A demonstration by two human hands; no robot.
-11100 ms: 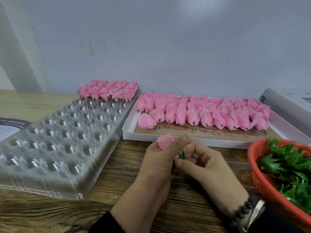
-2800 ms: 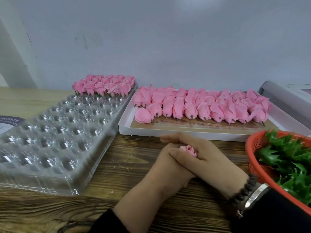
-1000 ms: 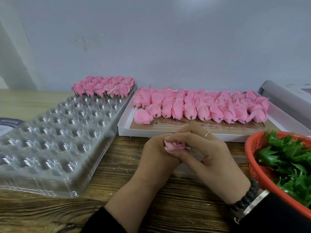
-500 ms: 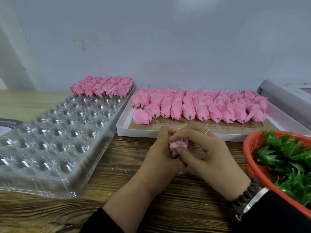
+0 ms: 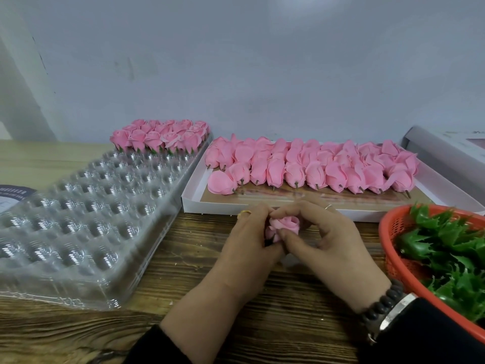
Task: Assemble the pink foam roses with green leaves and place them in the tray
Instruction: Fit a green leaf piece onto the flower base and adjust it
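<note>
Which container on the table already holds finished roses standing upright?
The clear plastic tray on the left: assembled roses stand in its far rows. The white box holds roses lying on their sides, and the red basket holds only green leaves.

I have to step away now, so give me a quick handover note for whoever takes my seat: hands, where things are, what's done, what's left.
Left hand and right hand both grip one pink rose above the wooden table.
Unassembled roses lie in the white box; green leaves fill the orange basket.
Done: finished roses fill the far end of the clear tray.
Left: seat the held rose, then fill the tray's many open cells.
</note>
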